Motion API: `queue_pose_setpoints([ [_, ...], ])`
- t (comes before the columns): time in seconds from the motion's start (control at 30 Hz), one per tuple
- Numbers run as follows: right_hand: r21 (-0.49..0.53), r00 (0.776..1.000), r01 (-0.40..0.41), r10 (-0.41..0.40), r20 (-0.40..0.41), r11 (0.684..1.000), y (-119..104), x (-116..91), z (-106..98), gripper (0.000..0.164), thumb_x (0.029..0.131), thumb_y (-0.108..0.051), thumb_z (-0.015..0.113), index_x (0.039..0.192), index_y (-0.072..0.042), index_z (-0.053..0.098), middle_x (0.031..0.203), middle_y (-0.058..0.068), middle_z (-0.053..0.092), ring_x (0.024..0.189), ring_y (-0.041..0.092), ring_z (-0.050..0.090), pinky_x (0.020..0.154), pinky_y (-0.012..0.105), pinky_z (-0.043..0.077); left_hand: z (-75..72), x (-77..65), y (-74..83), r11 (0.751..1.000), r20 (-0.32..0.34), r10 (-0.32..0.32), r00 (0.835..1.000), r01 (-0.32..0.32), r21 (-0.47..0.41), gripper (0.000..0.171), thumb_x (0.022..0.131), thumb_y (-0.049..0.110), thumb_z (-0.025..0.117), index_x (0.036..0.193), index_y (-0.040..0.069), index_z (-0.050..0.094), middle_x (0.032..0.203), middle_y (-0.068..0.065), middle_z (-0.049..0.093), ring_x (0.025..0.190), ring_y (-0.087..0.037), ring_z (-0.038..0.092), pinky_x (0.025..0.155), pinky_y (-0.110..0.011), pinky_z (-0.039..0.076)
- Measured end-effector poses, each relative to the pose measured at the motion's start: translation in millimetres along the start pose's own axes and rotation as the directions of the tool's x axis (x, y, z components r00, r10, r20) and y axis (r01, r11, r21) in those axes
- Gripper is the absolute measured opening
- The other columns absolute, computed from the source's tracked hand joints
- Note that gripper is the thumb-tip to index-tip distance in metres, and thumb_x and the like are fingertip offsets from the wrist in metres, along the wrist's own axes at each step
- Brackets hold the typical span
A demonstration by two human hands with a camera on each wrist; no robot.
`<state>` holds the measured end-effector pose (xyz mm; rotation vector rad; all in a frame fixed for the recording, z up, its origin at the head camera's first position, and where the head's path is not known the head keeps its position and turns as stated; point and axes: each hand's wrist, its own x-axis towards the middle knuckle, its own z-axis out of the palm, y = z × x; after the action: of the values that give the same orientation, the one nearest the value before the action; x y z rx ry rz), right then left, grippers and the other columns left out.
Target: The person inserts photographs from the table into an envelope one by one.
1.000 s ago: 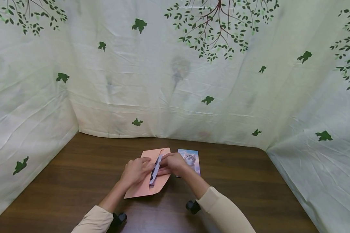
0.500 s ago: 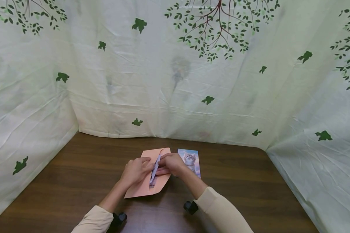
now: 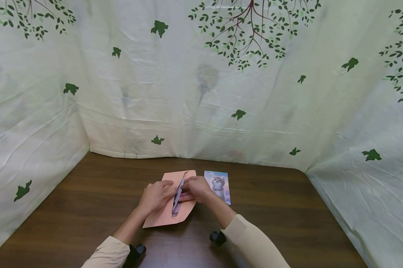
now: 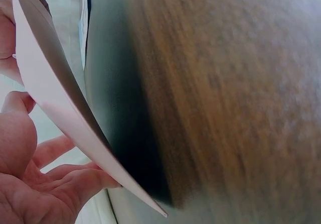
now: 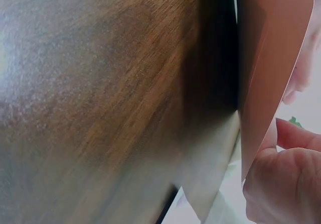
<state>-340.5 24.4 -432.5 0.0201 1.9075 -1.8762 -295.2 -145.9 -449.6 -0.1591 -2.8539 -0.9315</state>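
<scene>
A peach-coloured envelope (image 3: 158,217) lies on the brown table, its opening facing right. A lavender card (image 3: 177,199) with dark marks stands tilted in that opening, partly inside. My left hand (image 3: 157,196) rests on the envelope's left part, fingers touching its upper face; in the left wrist view the envelope (image 4: 70,108) shows edge-on below the fingers. My right hand (image 3: 196,189) pinches the card's right side, over the flap; its fingertips are partly hidden. In the right wrist view the flap (image 5: 271,58) passes under my right hand (image 5: 286,179), hiding the card.
A kitten picture card (image 3: 219,186) lies right of the envelope, partly behind the right hand. The wooden table (image 3: 282,208) stretches out on both sides. A white cloth with printed leaves (image 3: 148,100) hangs around its far and side edges. Black wrist devices (image 3: 218,238) sit under the forearms.
The lavender card has turned more edge-on in the opening, showing a narrower strip. My right hand and forearm have shifted slightly left, uncovering more of the kitten card. The left hand has stayed put.
</scene>
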Motion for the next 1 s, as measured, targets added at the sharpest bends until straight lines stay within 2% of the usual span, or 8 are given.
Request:
queue_pose_setpoints([
  [0.63, -0.029, 1.000, 0.002, -0.001, 0.019, 1.000, -2, -6, -3, 0.030, 0.096, 0.000, 0.056, 0.124, 0.011, 0.060, 0.098, 0.025, 0.073, 0.079, 0.034, 0.077, 0.069, 0.042, 0.061, 2.1, -0.2, -0.6, 1.000, 0.009, -0.027, 1.000, 0.027, -0.002, 0.046, 0.097, 0.036, 0.062, 0.131, 0.005, 0.069, 0.131, -0.021, 0.067, 0.120, -0.048, 0.061, 0.096, -0.057, 0.049],
  [1.0, -0.107, 0.999, -0.005, 0.009, 0.038, 0.994, -10, -11, -18, 0.032, 0.098, -0.006, 0.056, 0.126, 0.010, 0.060, 0.102, 0.026, 0.071, 0.076, 0.029, 0.076, 0.072, 0.042, 0.062, 1.7, -0.3, 0.1, 0.999, 0.006, -0.040, 0.999, 0.040, -0.017, 0.047, 0.097, 0.038, 0.062, 0.131, 0.006, 0.069, 0.131, -0.019, 0.068, 0.121, -0.045, 0.062, 0.094, -0.055, 0.050],
])
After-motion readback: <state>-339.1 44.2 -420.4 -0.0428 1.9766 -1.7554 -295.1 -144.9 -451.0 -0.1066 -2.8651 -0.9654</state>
